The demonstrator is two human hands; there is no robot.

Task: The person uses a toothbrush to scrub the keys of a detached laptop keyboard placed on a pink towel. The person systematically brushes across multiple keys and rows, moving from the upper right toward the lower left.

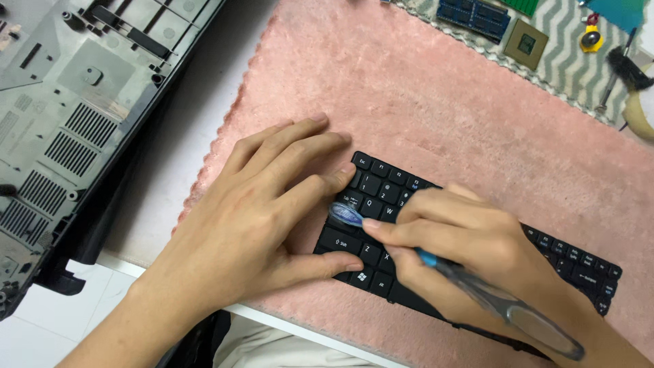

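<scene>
a single black keyboard point(579, 262), removed from its laptop, lies slantwise on a pink fuzzy mat point(436, 102) spread over the white counter point(170, 163). the right hand point(463, 238) has its grip clamped on one toothbrush point(477, 286), blue bristle head down on the keys at the keyboard's left end, grey handle trailing back toward the wrist. the left hand point(266, 218) holds nothing: fingers spread and flat, fingertips and thumb pressing on the keyboard's left edge, palm on the mat.

risks, as i judge them: the keyboard is thin and loose, so a hard sideways stroke could make it slide or flex if the left hand lets up; bristles catching under a key's edge could pop a cap off; mat fibres could get pulled into the keys.

further out, one dark grey laptop base shell point(75, 116) lies underside-up at the left, hanging partly past the counter edge. at the top right sit a second, zigzag-patterned mat point(565, 54), two blue memory modules point(473, 15), one square processor chip point(526, 43), one small yellow piece point(591, 39) and one dark-bristled brush point(627, 68).
</scene>
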